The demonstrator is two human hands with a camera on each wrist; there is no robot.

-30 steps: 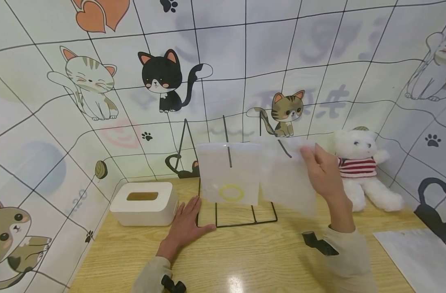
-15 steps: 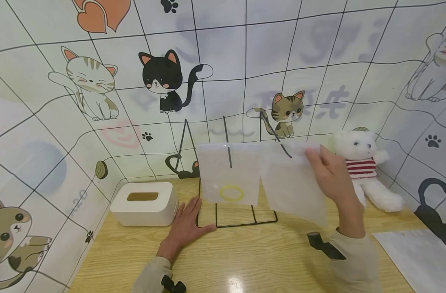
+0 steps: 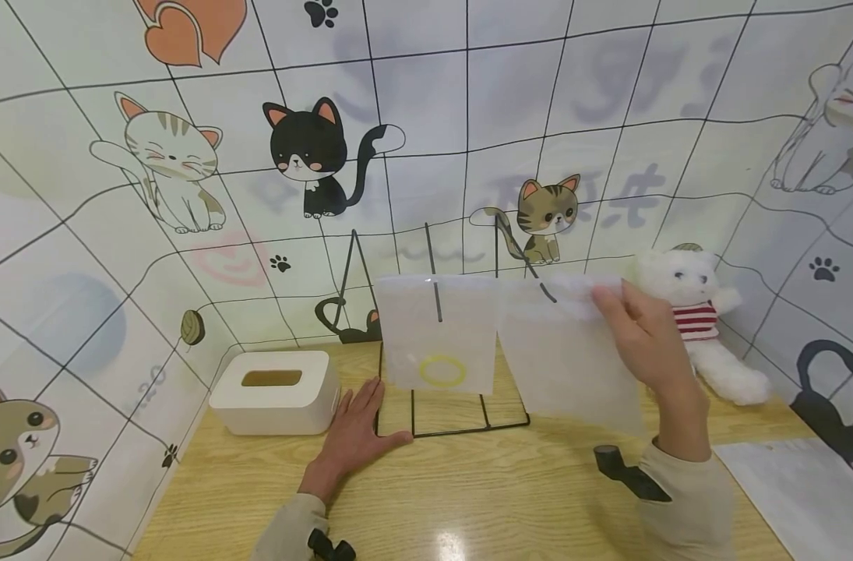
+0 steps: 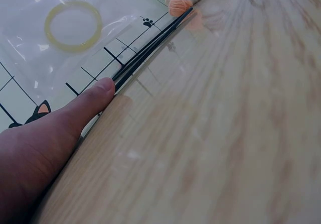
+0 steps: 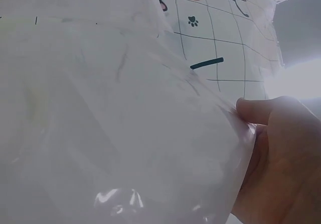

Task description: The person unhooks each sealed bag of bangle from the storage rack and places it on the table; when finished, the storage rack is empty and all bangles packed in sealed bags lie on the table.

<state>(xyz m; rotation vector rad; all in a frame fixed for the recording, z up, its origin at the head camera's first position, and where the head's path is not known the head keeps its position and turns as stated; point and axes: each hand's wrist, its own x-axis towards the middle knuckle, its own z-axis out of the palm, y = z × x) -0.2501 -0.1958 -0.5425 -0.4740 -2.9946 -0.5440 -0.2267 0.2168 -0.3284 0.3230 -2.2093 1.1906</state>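
A black wire rack (image 3: 471, 429) stands on the table with prongs pointing forward. On its middle prong hangs a clear zip bag (image 3: 440, 331) with a yellow ring (image 3: 422, 372) inside. My right hand (image 3: 643, 331) pinches the top right corner of a second translucent bag (image 3: 569, 358), between thumb and fingers. That bag is drawn out to the right, and the right prong's tip shows over its upper edge. My left hand (image 3: 356, 425) lies with fingers extended at the rack's left base; in the left wrist view its thumb (image 4: 95, 98) touches the base wire (image 4: 150, 48).
A white tissue box (image 3: 279, 405) stands left of my left hand. At the right back sits a white teddy bear (image 3: 694, 280) in a striped shirt, partly behind my right hand. A white sheet (image 3: 805, 491) lies at the right edge. Cat-printed cloth walls surround the table.
My right hand has moved right and slightly down, pulling the second bag's corner with it. The left hand and the bag with the ring have stayed in place.
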